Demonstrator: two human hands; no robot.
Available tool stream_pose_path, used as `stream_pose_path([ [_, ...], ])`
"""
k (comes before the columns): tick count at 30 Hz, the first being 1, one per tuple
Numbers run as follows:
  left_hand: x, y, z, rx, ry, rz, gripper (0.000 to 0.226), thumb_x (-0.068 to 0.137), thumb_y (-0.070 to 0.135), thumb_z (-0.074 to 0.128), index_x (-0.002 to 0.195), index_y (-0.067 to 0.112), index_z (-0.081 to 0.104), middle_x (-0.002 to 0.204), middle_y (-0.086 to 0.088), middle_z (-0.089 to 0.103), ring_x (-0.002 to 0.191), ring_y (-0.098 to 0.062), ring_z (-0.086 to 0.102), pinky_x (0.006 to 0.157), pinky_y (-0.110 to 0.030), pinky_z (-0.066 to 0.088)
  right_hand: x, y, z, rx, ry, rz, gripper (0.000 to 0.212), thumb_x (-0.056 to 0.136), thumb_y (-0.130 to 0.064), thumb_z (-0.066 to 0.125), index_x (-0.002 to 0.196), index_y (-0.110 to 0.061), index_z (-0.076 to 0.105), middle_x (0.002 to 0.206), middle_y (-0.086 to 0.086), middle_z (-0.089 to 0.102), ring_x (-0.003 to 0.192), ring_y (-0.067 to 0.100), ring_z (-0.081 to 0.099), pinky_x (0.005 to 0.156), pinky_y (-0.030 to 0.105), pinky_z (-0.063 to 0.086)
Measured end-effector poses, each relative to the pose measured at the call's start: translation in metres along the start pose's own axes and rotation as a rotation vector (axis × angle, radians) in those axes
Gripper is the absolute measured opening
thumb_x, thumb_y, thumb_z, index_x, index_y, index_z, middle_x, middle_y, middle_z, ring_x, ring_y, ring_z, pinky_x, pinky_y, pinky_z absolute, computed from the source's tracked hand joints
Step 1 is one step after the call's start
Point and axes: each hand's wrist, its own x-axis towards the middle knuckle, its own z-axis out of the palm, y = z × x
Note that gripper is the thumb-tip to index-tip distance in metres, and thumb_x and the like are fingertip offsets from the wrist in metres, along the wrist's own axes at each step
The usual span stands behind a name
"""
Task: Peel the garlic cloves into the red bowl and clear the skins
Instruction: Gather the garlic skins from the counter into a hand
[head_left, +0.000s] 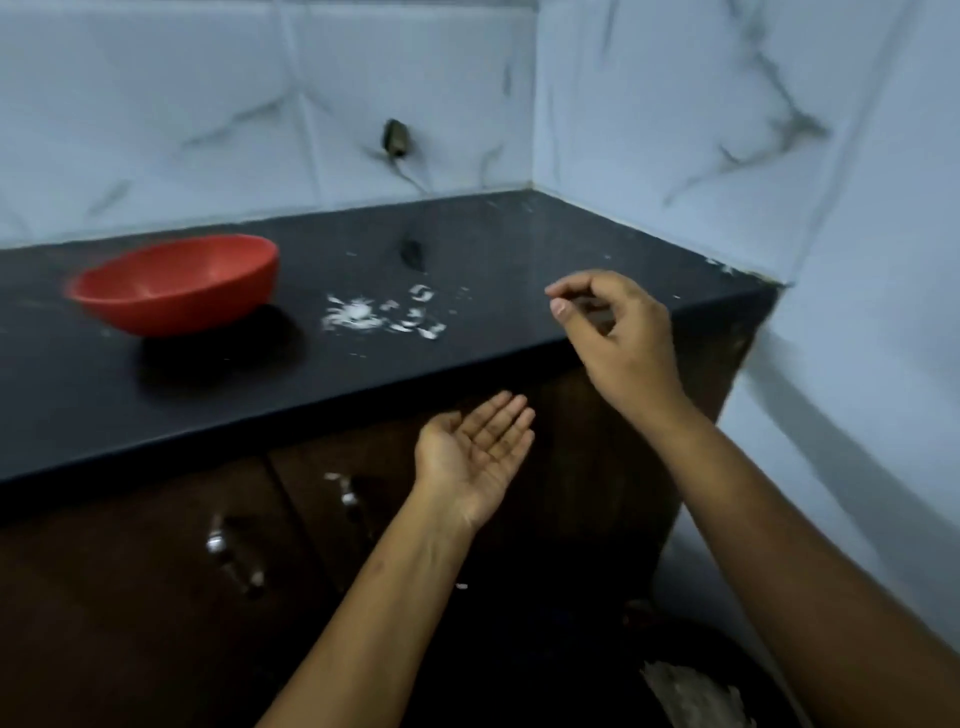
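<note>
head-worn view, looking down, counter close ahead

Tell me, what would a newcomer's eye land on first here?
The red bowl stands out on the left of the black counter, with white garlic skins scattered to its right. The left hand is open, palm up, below the counter's edge; the right hand hovers over that edge, fingers curled, and whether it pinches anything is unclear.

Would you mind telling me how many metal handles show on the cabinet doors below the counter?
2. One handle sits just left of the left hand; the other handle is lower and further left. More may be hidden.
</note>
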Motion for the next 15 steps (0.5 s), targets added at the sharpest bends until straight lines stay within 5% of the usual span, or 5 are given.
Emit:
stream_pose_path([
  [3, -0.014, 0.026, -0.016, 0.013, 0.002, -0.004, 0.050, 0.100, 0.022, 0.022, 0.099, -0.009, 0.061, 0.095, -0.024, 0.067, 0.096, -0.034, 0.061, 0.092, -0.041, 0.044, 0.034, -0.025, 0.046, -0.017, -0.306, 0.026, 0.021, 0.091, -0.025, 0.064, 0.111, -0.019, 0.067, 0.108, -0.002, 0.067, 0.097, 0.010, 0.063, 0.088, 0.026, 0.051],
  [7, -0.022, 0.046, -0.028, 0.046, -0.027, -0.069, 0.049, 0.098, 0.018, 0.023, 0.103, -0.014, 0.059, 0.097, -0.027, 0.066, 0.092, -0.036, 0.061, 0.085, -0.043, 0.047, 0.065, -0.023, 0.109, -0.365, -0.762, 0.172, 0.064, 0.098, -0.052, 0.038, 0.148, -0.012, 0.032, 0.154, 0.005, 0.033, 0.142, 0.021, 0.031, 0.116, 0.033, 0.022],
  [11, -0.021, 0.052, -0.034, 0.006, -0.060, -0.116, 0.048, 0.095, 0.015, 0.023, 0.100, -0.016, 0.059, 0.094, -0.029, 0.067, 0.094, -0.038, 0.060, 0.089, -0.045, 0.045, 0.077, -0.021, 0.152, -0.521, -0.844, 0.213, 0.079, 0.094, -0.067, 0.018, 0.154, -0.015, 0.011, 0.161, 0.002, 0.013, 0.148, 0.021, 0.012, 0.119, 0.042, 0.010],
  [15, -0.019, 0.055, -0.038, -0.009, -0.082, -0.169, 0.048, 0.094, 0.013, 0.024, 0.101, -0.018, 0.059, 0.096, -0.030, 0.068, 0.096, -0.039, 0.061, 0.089, -0.044, 0.046, 0.086, -0.032, 0.179, -0.279, -0.899, 0.261, 0.072, 0.094, -0.067, 0.019, 0.151, -0.025, 0.028, 0.159, -0.006, 0.022, 0.147, 0.016, 0.018, 0.120, 0.039, 0.011],
])
